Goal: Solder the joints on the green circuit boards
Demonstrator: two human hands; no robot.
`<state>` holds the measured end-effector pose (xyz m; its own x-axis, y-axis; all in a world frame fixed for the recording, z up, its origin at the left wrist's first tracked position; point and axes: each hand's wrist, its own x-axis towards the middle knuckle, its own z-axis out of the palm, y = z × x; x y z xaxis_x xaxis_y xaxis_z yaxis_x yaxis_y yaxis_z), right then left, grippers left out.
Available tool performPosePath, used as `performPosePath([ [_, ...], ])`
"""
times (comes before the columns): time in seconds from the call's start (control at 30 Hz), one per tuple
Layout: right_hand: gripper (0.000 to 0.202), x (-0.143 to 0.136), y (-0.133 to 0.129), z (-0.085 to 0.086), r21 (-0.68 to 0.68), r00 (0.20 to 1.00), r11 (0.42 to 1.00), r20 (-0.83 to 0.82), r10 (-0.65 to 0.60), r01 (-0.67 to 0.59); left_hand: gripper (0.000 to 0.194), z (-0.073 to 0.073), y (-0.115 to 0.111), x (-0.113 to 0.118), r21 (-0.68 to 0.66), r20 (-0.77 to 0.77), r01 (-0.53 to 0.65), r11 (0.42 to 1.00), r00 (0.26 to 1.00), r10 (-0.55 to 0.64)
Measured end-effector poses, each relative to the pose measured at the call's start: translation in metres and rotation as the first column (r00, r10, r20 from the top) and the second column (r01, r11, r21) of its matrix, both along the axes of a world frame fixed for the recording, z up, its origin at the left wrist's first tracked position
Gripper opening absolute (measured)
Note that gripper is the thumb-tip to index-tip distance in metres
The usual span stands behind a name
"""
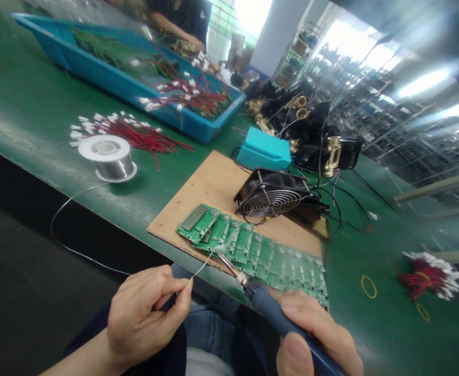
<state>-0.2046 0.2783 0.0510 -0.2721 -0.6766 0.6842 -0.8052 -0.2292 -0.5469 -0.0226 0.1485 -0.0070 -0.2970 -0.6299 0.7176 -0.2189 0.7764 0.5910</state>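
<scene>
My left hand (pixel 145 310) pinches a thin solder wire (pixel 203 265) that runs back in a loop to a solder spool (pixel 107 157) on the green table. My right hand (pixel 318 339) grips the blue handle of a soldering iron (pixel 261 297). The iron's tip and the wire's end meet on one of the left boards in a row of green circuit boards (pixel 261 253), where a small wisp of smoke shows. The boards overlap one another on a brown cardboard sheet (pixel 209 188) at the table's near edge.
A black fan (pixel 272 196) and a teal box (pixel 264 150) sit behind the boards. Red wire bundles (pixel 135 133) lie by the spool, more at the right (pixel 429 274). A blue tray (pixel 107 73) holds boards and wires. Another person (pixel 182 21) works at the far end.
</scene>
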Motion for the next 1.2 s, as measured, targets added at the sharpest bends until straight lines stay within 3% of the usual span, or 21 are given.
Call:
performPosePath([
  [0.13, 0.014, 0.009, -0.005, -0.003, -0.032, 0.999, 0.998, -0.016, -0.048, 0.048, 0.015, -0.003, 0.0, -0.001, 0.003, 0.003, 0.004, 1.0, 1.0, -0.004],
  [0.3, 0.019, 0.019, -0.015, -0.011, -0.15, 0.983, 0.974, 0.094, -0.159, 0.172, 0.015, -0.003, 0.0, 0.001, 0.015, 0.02, -0.003, 1.0, 1.0, 0.003],
  [0.53, 0.015, 0.002, -0.001, 0.003, 0.084, 0.998, 0.996, -0.065, 0.009, -0.004, 0.016, -0.002, -0.001, -0.001, 0.016, 0.027, -0.008, 1.0, 1.0, 0.008],
  [0.63, 0.016, -0.003, 0.0, 0.003, 0.076, 0.998, 0.997, -0.064, 0.024, -0.02, 0.015, -0.003, 0.0, -0.001, 0.01, 0.024, -0.009, 1.0, 1.0, 0.009],
  [0.73, 0.015, 0.001, -0.008, -0.003, -0.036, 0.999, 0.999, -0.029, 0.034, -0.035, 0.015, -0.003, 0.001, -0.001, 0.007, 0.011, -0.006, 1.0, 1.0, 0.006],
  [0.87, 0.015, 0.008, -0.017, -0.008, -0.159, 0.997, 0.986, 0.061, -0.041, 0.05, 0.016, -0.002, 0.0, -0.003, 0.002, 0.004, 0.006, 1.0, 1.0, -0.006],
  [1.07, 0.018, 0.001, -0.002, -0.006, 0.011, 0.999, 1.0, 0.034, 0.023, -0.024, 0.016, -0.003, -0.003, -0.007, -0.001, 0.006, 0.006, 1.0, 1.0, -0.006],
  [1.2, 0.017, 0.001, -0.003, -0.004, 0.006, 0.999, 0.999, 0.003, 0.04, -0.04, 0.015, -0.002, -0.004, -0.009, 0.008, 0.009, 0.019, 1.0, 1.0, -0.019],
])
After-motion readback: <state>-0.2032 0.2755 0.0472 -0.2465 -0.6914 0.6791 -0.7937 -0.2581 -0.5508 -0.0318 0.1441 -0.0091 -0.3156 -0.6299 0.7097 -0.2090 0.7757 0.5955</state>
